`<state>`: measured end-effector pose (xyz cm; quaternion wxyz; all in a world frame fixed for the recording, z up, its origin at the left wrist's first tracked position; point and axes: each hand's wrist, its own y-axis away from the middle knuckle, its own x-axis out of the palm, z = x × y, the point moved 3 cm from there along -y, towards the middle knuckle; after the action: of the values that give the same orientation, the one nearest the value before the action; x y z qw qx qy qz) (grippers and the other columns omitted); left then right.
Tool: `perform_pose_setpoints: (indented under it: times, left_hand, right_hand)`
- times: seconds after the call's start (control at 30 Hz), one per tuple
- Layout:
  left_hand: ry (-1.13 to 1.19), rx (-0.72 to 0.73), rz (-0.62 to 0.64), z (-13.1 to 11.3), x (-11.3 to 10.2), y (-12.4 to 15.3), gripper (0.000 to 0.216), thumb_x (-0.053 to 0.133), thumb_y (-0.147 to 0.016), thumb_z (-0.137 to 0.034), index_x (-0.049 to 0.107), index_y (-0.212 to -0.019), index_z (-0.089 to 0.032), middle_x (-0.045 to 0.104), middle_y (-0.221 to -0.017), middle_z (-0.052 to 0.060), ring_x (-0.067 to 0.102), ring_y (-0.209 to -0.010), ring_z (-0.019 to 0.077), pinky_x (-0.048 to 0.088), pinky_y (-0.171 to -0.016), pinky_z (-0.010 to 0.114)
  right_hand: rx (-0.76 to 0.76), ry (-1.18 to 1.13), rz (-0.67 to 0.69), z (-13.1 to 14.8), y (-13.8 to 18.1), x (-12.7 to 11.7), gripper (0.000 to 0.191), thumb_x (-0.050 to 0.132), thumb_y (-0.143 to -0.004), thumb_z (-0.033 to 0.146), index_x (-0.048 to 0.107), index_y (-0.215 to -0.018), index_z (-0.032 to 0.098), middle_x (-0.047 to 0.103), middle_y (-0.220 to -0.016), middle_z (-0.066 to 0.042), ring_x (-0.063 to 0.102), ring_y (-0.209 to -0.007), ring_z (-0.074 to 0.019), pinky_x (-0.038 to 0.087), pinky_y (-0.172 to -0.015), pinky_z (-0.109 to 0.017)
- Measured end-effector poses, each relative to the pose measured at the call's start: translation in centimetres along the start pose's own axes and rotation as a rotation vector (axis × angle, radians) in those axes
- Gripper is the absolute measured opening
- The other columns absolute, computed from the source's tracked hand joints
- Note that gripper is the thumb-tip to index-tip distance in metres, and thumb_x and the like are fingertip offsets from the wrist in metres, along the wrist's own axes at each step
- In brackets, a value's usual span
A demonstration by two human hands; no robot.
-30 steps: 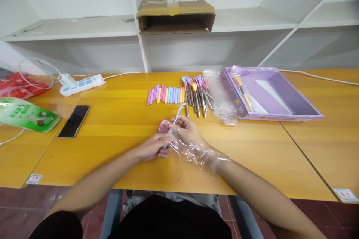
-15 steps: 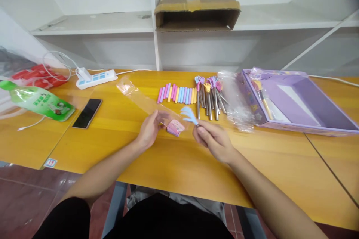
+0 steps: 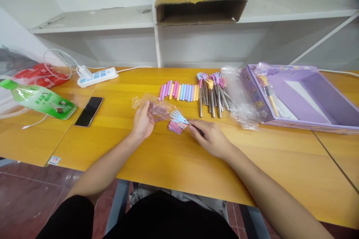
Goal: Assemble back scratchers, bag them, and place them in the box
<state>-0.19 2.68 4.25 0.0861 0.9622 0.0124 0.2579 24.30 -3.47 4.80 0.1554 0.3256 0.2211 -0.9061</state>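
Note:
My left hand (image 3: 143,121) is closed on a clear plastic sleeve (image 3: 153,106), lifted slightly off the yellow table (image 3: 117,145). My right hand (image 3: 211,138) pinches the shaft of a small tool with a light blue hand-shaped head (image 3: 178,117). That head rests over a small pink piece (image 3: 176,127) lying on the table between my hands. Beyond them lie a row of pastel handle sleeves (image 3: 179,91) and a bunch of metal-shafted tools with coloured hand-shaped heads (image 3: 211,89).
A purple box (image 3: 305,101) stands open at the right, with crumpled clear wrap (image 3: 238,97) beside it. At the left lie a black phone (image 3: 89,111), a green pouch (image 3: 42,101), a white power strip (image 3: 97,76) and a red packet (image 3: 39,74). A cardboard box (image 3: 200,2) sits on the shelf.
The plastic sleeve came off my right hand and the tool; my left hand drew it aside, then gathered it in. My right hand lowered the blue-headed tool over the pink piece.

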Motion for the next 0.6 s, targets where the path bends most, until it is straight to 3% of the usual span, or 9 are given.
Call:
perform_pose_setpoints:
  times: [0.27,0.43,0.6]
  left_hand:
    - [0.020,-0.073,-0.021,1.0,0.6,0.6,0.024,0.068,-0.102,-0.040,0.064,-0.093,-0.018,0.077,-0.078,0.002,0.081,-0.084,0.0215,0.069,-0.077,0.033]
    - [-0.027,-0.063,0.101,1.5,0.9,1.1,0.038,0.087,-0.086,-0.049,0.069,-0.094,-0.017,0.079,-0.085,0.005,0.080,-0.085,0.0231,0.068,-0.079,0.036]
    - [-0.093,-0.055,0.169,1.6,1.0,1.4,0.046,0.099,-0.073,-0.040,0.069,-0.098,-0.017,0.080,-0.090,0.003,0.079,-0.084,0.0211,0.067,-0.074,0.033]
  right_hand:
    - [-0.016,-0.038,0.004,0.0,-0.3,-0.1,0.033,0.045,-0.113,0.033,0.074,-0.121,0.020,0.079,-0.100,-0.008,0.074,-0.089,-0.0203,0.055,-0.084,-0.030]
    - [-0.037,-0.052,0.030,0.0,-0.2,0.1,0.031,0.046,-0.113,0.033,0.073,-0.110,0.019,0.076,-0.090,-0.006,0.071,-0.081,-0.0181,0.052,-0.079,-0.029]
    - [-0.006,-0.064,0.039,-0.2,-0.2,0.1,0.032,0.046,-0.114,0.036,0.072,-0.104,0.020,0.073,-0.081,-0.004,0.068,-0.073,-0.0170,0.051,-0.074,-0.028]
